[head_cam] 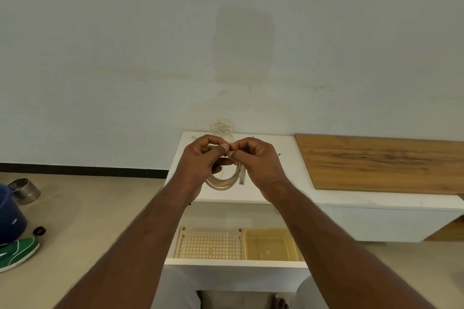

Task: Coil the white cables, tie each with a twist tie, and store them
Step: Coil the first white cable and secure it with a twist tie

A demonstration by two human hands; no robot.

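Observation:
A coiled white cable hangs in the air between my hands, above the white cabinet top. My left hand grips the top of the coil, fingers curled round it. My right hand pinches a dark twist tie against the coil where the fingertips of both hands meet. The cable's clear plug dangles beside my right palm. Another tangled white cable lies at the back of the cabinet top, against the wall.
An open drawer below holds a perforated beige tray and a yellow plastic tray. A wooden board lies on the right bench. On the floor at left are a steel tin, a blue container and a green shoe.

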